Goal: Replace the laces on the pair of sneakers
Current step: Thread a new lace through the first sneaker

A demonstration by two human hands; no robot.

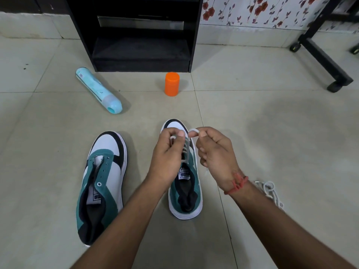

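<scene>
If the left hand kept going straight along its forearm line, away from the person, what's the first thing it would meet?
Probably the orange container standing on the floor. The left hand, pinching the white lace over the right-side sneaker, points roughly that way; depth is unclear.

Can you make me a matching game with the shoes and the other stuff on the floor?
Things:
1. left sneaker
2. right sneaker
3. orange container
4. blue bottle

States:
A. standing upright
B. lying on its side
C. no lace in it
D. lace held by both hands

Pairs: 1-C, 2-D, 3-A, 4-B
</scene>
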